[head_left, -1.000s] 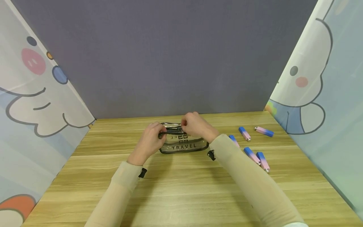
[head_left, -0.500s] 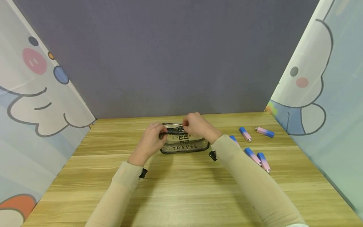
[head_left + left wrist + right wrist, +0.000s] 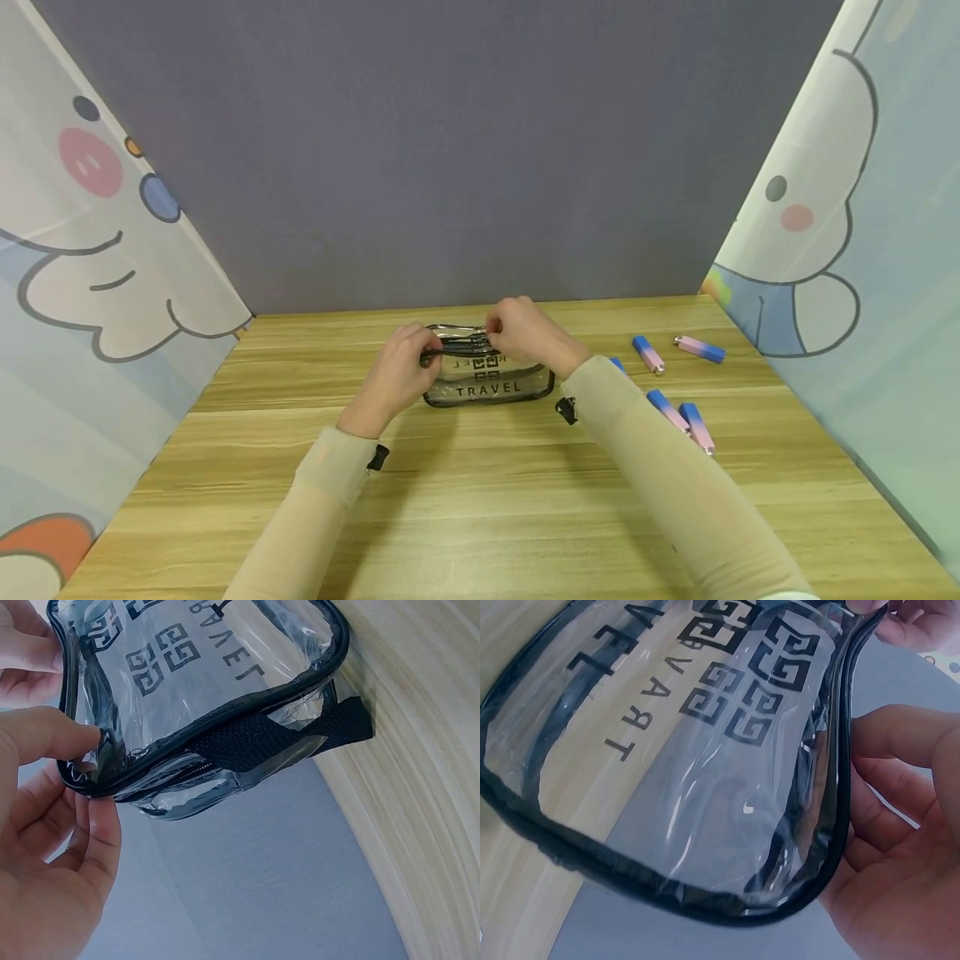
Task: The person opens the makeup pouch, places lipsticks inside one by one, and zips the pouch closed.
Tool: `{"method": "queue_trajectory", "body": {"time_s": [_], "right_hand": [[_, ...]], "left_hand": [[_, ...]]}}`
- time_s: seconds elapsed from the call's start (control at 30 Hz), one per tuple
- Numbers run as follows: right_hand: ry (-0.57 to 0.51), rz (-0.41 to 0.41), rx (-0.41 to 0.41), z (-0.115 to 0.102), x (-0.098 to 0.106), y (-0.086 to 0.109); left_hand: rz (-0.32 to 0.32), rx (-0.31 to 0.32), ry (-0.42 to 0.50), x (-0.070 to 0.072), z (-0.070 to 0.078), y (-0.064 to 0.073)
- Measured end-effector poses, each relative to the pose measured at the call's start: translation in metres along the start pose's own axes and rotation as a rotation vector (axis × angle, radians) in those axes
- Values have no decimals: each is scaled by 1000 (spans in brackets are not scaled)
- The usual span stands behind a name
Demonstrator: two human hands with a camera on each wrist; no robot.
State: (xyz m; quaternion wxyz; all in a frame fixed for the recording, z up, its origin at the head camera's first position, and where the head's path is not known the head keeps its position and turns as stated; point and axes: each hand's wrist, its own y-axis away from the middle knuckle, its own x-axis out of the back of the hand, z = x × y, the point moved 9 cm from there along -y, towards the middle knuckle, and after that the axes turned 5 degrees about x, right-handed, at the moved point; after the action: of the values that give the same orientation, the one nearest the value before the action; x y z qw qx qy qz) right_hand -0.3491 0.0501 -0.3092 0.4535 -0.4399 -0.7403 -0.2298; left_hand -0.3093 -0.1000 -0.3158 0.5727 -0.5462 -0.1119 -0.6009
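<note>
Fingers of the left hand [image 3: 392,375]: curled, thumb on one side and fingertips on the other, pinching a corner of the clear pouch [image 3: 521,377] by its black piping [image 3: 844,787].
Fingers of the right hand [image 3: 523,332]: bent at the pouch's top edge, farther along, pinching there — whether they had the zip pull or just the rim, I could not tell.
Pouch: sat at the back middle of the wooden table [image 3: 450,525], near the grey panel [image 3: 480,167], printed front turned to the person.
Print: dark "TRAVEL" lettering [image 3: 489,389] ran low on that front, below square motifs [image 3: 486,367].
Pouch end: black webbing [image 3: 244,742] crossed it, with zip teeth [image 3: 196,772] close by.
Blue-and-pink sticks [image 3: 648,355]: five lay scattered on the right of the table, two just beside each other, one partly hidden behind the right sleeve [image 3: 660,467].
Wrists: a black clip [image 3: 378,457] showed beside the left cuff — another at the right.
Sides: curtains [image 3: 892,250] printed with cartoon figures flanked the table.
</note>
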Motion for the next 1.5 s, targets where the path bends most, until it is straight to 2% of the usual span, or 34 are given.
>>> {"method": "queue_trajectory", "body": {"time_s": [1.2,1.5], "right_hand": [[3,54,-7,18,17,14],[-10,57,-34,24,17,16]], "left_hand": [[-10,-3,4,-2,0,-1],[-13,-11,-36,-3,2,0]]}}
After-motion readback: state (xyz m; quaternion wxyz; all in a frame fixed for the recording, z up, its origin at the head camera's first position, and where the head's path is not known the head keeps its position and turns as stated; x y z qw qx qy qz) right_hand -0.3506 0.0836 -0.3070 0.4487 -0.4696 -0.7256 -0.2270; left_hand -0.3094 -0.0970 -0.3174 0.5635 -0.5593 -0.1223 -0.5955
